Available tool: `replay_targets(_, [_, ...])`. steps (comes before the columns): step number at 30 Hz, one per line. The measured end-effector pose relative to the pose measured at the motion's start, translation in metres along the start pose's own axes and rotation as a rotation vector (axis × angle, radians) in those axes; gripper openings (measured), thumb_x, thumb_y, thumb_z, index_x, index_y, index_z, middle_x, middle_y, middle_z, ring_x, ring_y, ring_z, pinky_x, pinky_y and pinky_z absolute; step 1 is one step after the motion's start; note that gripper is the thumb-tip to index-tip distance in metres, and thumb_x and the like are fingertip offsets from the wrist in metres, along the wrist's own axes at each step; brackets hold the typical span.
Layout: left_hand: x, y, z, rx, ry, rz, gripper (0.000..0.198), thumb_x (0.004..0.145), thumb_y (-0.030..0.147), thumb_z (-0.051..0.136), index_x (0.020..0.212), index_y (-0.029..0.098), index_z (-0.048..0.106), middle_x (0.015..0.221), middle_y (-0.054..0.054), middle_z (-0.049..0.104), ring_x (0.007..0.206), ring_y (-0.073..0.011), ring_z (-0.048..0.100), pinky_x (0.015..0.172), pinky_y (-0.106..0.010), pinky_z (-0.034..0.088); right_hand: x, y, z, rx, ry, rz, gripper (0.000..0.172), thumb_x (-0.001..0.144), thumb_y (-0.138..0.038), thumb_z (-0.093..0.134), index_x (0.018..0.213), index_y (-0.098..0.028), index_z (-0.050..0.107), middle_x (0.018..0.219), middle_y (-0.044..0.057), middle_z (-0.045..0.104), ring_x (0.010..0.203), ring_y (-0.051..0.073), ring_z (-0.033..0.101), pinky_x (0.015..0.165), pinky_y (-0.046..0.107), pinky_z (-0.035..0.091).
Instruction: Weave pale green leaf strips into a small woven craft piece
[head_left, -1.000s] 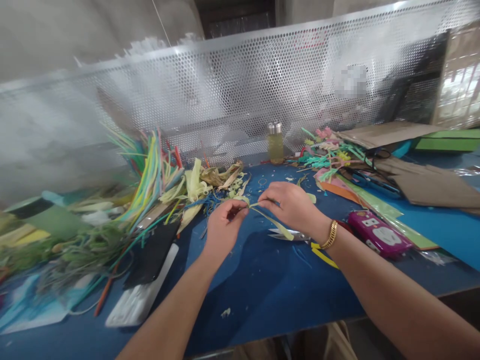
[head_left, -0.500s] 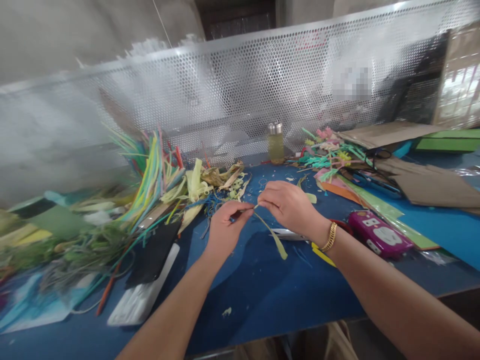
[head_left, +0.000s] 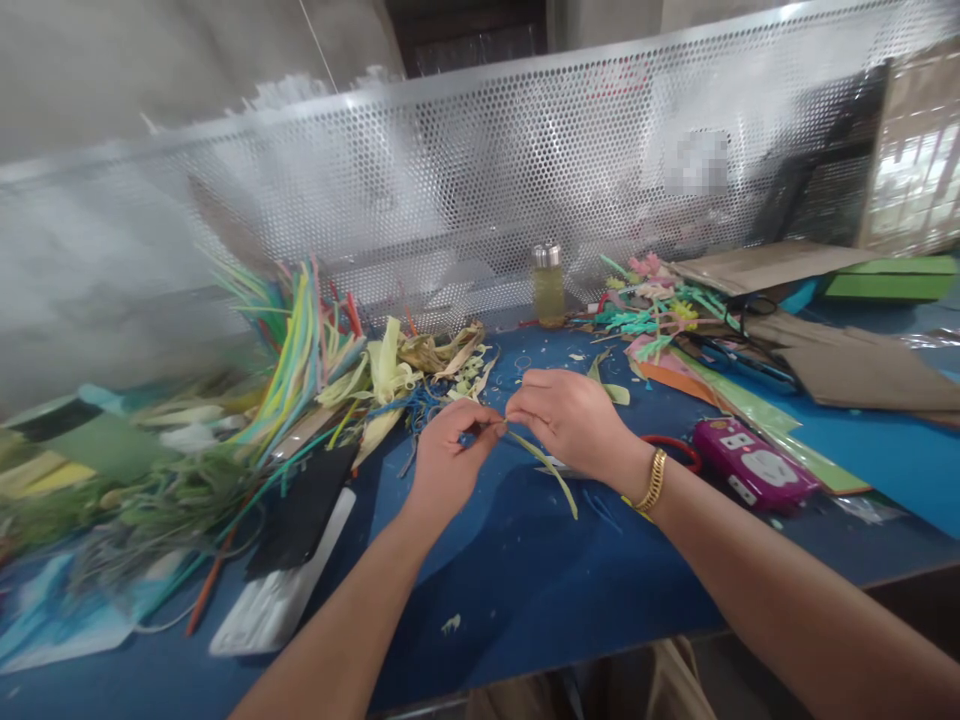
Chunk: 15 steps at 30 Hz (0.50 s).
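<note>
My left hand (head_left: 455,452) is closed in a pinch on a narrow pale-green strip of corn husk (head_left: 550,463), whose free end hangs down to the right over the blue table. My right hand (head_left: 564,412), with a gold bracelet at the wrist, pinches at the same strip's upper end; its fingertips almost meet those of the left. What lies right between the fingertips is too small to make out. Beneath the right wrist lie scissors with a red handle loop (head_left: 679,447), mostly covered by the hand. Beyond the hands is a heap of corn husks (head_left: 388,365).
Bundled coloured pipe cleaners (head_left: 296,345) and tangled green threads (head_left: 176,490) crowd the left, beside a black phone-like slab (head_left: 304,530). A glass bottle (head_left: 548,290) stands by the perforated metal screen (head_left: 480,170). A purple case (head_left: 754,462) and brown cardboard (head_left: 862,370) lie right.
The fingertips of both hands have drawn closer together. The strip's free end has swung slightly and now shows narrower. The view has shifted a little.
</note>
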<state>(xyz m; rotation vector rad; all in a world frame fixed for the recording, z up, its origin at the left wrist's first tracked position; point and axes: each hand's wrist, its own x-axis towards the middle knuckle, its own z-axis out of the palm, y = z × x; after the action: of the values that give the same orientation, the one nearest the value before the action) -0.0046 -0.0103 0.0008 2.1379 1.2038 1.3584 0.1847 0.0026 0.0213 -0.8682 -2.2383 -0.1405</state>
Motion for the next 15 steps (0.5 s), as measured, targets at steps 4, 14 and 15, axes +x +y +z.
replay_targets(4, [0.0000, 0.0028, -0.0004, 0.020, 0.002, 0.013, 0.008, 0.083, 0.022, 0.063, 0.076, 0.021, 0.067, 0.079, -0.002, 0.065, 0.074, -0.0161, 0.057, 0.069, -0.028, 0.043, 0.0002, -0.0037, 0.0015, -0.028, -0.025, 0.005, 0.028, 0.098, -0.027, 0.045, 0.080, -0.017, 0.065, 0.077, 0.003, 0.057, 0.073, 0.015, 0.048, 0.068, 0.029, 0.031])
replay_targets(14, [0.0003, 0.0072, 0.0008, 0.081, 0.000, 0.037, 0.013, 0.087, 0.024, 0.059, 0.077, 0.022, 0.066, 0.079, -0.002, 0.064, 0.078, -0.0180, 0.058, 0.074, -0.030, 0.044, -0.0002, -0.0019, 0.0025, -0.049, -0.063, 0.040, 0.029, 0.099, -0.025, 0.039, 0.080, -0.016, 0.059, 0.078, 0.003, 0.057, 0.072, 0.015, 0.048, 0.067, 0.029, 0.030])
replay_targets(15, [0.0002, 0.0075, 0.0011, 0.088, -0.003, 0.042, 0.013, 0.087, 0.024, 0.058, 0.077, 0.022, 0.066, 0.079, -0.002, 0.064, 0.079, -0.0181, 0.058, 0.074, -0.030, 0.044, -0.0004, -0.0015, 0.0025, -0.064, -0.062, 0.042, 0.030, 0.099, -0.026, 0.039, 0.080, -0.016, 0.059, 0.077, 0.003, 0.057, 0.072, 0.015, 0.048, 0.067, 0.029, 0.030])
